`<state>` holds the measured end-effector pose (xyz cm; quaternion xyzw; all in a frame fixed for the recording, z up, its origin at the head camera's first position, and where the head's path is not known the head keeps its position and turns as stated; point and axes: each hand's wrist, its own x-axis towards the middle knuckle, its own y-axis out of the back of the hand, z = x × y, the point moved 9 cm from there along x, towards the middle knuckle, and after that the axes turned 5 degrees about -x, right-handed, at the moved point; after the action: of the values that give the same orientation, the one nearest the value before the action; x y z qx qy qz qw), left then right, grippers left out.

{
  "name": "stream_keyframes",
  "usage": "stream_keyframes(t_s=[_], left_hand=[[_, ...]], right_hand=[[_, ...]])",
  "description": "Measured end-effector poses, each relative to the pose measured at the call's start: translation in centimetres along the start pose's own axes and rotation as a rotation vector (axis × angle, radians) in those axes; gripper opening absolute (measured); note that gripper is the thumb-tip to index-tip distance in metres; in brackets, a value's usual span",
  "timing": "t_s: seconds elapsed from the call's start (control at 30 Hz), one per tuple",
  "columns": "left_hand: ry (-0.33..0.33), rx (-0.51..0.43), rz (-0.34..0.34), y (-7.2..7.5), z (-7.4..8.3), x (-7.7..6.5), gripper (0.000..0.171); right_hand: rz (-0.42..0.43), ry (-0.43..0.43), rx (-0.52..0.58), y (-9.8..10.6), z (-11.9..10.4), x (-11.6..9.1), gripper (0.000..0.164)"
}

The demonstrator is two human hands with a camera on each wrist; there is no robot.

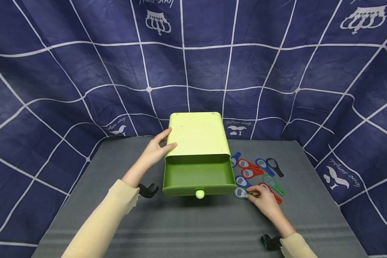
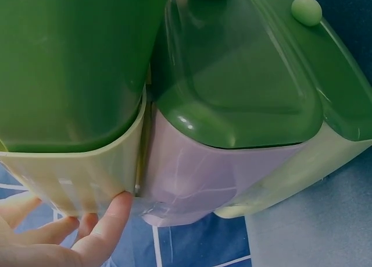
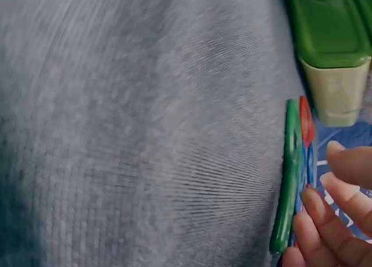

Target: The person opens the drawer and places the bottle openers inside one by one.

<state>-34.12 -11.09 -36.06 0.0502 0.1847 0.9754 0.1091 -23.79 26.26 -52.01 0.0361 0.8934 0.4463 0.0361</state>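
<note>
A stacked drawer unit (image 1: 196,132) with a yellow-green top stands in the middle, its upper green drawer (image 1: 198,173) pulled out. No contents show inside. With straight fingers, my left hand (image 1: 156,148) rests against the casing's left edge, the thumb on top. The left wrist view shows that hand's fingers (image 2: 119,206) touching the pale casing. Over the nearest green bottle opener (image 1: 240,193) is my right hand (image 1: 264,202), its fingertips right at the handle. In the right wrist view, thumb and fingers stand apart above the green opener (image 3: 285,185).
Several blue, red, green and black bottle openers (image 1: 251,173) lie right of the unit on the grey table (image 1: 167,229). Two lower drawers are closed, one in a lilac casing (image 2: 203,168). A blue checked curtain (image 1: 203,68) encloses the table's back and sides.
</note>
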Motion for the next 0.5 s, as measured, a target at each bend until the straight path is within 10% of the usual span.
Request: stream_keyframes(t_s=[0.5], left_hand=[[-0.003,0.013,-0.007,0.04,-0.09,0.09,0.072]], right_hand=[[0.002,0.043,-0.116,-0.67,-0.65,0.63,0.027]])
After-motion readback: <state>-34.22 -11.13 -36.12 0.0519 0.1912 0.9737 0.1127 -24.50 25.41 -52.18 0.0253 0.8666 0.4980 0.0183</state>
